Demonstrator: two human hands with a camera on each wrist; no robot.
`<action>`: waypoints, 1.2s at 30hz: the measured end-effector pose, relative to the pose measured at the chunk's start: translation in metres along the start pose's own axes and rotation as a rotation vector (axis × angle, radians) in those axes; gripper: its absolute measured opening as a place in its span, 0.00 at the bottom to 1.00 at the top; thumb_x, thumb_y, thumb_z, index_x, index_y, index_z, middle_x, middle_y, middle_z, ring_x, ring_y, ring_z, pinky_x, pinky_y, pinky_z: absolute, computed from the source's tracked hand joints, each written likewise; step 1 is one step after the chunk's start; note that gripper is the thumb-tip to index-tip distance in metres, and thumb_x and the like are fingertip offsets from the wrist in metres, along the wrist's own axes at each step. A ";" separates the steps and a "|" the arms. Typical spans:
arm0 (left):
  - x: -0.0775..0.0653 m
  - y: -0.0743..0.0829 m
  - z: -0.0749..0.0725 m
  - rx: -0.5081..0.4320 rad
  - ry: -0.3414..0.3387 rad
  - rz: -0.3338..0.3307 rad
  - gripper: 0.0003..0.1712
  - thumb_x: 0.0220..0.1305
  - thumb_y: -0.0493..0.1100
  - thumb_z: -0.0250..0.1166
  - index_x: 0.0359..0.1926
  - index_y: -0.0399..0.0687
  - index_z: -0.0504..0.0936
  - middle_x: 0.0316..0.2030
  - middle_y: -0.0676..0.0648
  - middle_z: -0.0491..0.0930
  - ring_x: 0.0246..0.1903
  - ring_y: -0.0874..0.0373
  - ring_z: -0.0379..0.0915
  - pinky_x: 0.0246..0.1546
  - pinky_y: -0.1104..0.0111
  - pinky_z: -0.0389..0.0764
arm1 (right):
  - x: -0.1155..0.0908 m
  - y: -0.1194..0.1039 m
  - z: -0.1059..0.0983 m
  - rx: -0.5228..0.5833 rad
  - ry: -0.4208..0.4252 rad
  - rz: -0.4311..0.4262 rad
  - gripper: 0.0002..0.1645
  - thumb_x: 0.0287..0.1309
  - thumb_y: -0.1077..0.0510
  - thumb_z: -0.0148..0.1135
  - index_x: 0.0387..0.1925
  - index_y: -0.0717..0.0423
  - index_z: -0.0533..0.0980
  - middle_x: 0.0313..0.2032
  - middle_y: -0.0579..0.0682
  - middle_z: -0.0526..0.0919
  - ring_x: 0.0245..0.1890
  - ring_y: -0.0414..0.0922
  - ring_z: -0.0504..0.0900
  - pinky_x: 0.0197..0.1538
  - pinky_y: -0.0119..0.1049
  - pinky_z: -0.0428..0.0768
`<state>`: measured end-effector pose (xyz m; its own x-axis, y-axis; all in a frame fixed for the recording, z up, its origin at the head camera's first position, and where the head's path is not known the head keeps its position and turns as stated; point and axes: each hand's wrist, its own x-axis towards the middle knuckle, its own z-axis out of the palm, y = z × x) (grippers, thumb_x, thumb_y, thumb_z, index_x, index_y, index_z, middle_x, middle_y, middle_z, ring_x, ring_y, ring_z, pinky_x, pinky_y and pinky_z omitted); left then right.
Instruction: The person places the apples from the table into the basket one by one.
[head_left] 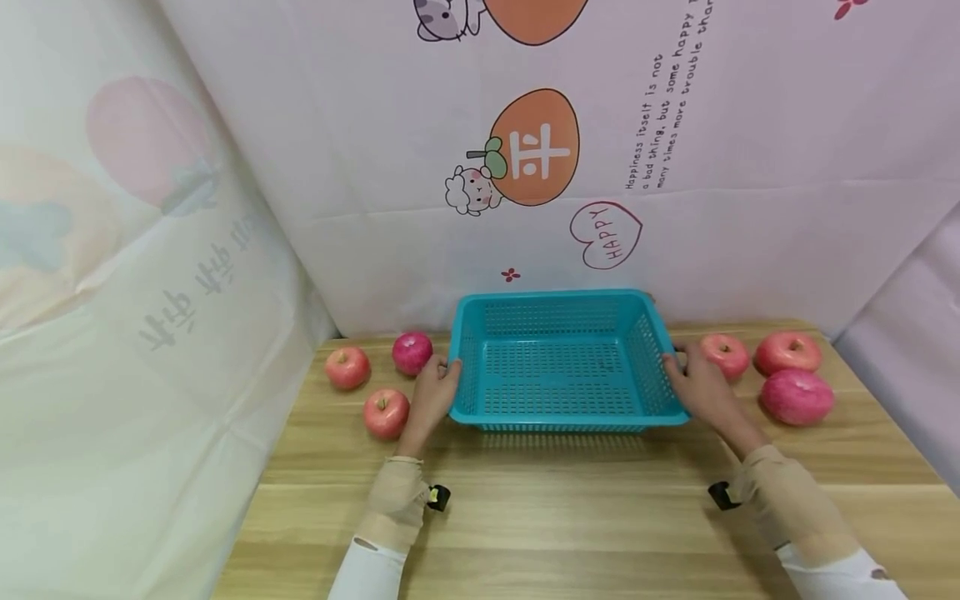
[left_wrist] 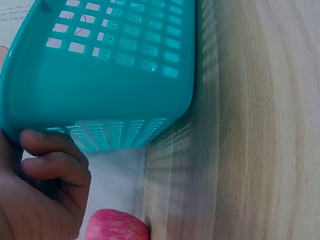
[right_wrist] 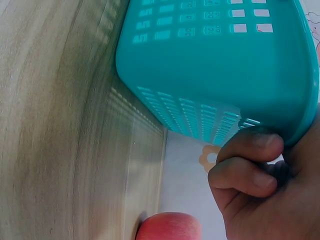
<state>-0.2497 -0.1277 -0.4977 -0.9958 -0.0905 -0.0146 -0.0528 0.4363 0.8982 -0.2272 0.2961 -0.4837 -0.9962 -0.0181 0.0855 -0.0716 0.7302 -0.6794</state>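
A turquoise plastic basket with a perforated bottom and sides stands at the back of the wooden table, with nothing inside. My left hand grips its left rim, thumb over the edge and fingers curled beneath, as the left wrist view shows. On the opposite side my right hand holds the right rim the same way. In both wrist views the basket's underside lies close to the tabletop; whether it touches is hard to tell. A dark pink fruit lies just beside my left hand, and an apple is behind my right.
Left of the basket are two apples, one farther back and one nearer. To the right lie another apple and a dark pink fruit. A printed cloth hangs behind the table.
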 end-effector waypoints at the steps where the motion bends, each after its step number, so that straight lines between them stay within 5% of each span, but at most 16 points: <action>1: -0.001 0.000 -0.001 0.002 -0.001 0.000 0.19 0.81 0.52 0.56 0.53 0.39 0.77 0.30 0.46 0.76 0.31 0.54 0.74 0.34 0.66 0.76 | 0.000 0.000 0.000 -0.002 0.000 -0.001 0.35 0.84 0.49 0.42 0.72 0.77 0.61 0.56 0.80 0.77 0.51 0.68 0.83 0.49 0.62 0.85; 18: -0.005 -0.005 0.002 -0.043 -0.020 -0.022 0.16 0.83 0.52 0.53 0.49 0.42 0.73 0.34 0.40 0.76 0.34 0.48 0.78 0.32 0.65 0.77 | -0.003 -0.003 0.003 -0.026 -0.039 0.044 0.38 0.85 0.46 0.38 0.75 0.76 0.57 0.64 0.81 0.72 0.55 0.71 0.82 0.53 0.67 0.84; 36: -0.015 -0.004 0.001 -0.007 -0.018 -0.054 0.17 0.84 0.54 0.50 0.49 0.44 0.73 0.36 0.41 0.74 0.37 0.50 0.76 0.34 0.65 0.77 | -0.007 0.000 0.004 -0.023 -0.061 0.040 0.38 0.85 0.46 0.38 0.76 0.74 0.56 0.62 0.80 0.75 0.47 0.65 0.84 0.49 0.62 0.86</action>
<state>-0.2345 -0.1276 -0.5014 -0.9927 -0.0973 -0.0709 -0.1059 0.4247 0.8991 -0.2205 0.2940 -0.4870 -0.9995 -0.0295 0.0138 -0.0312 0.7465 -0.6647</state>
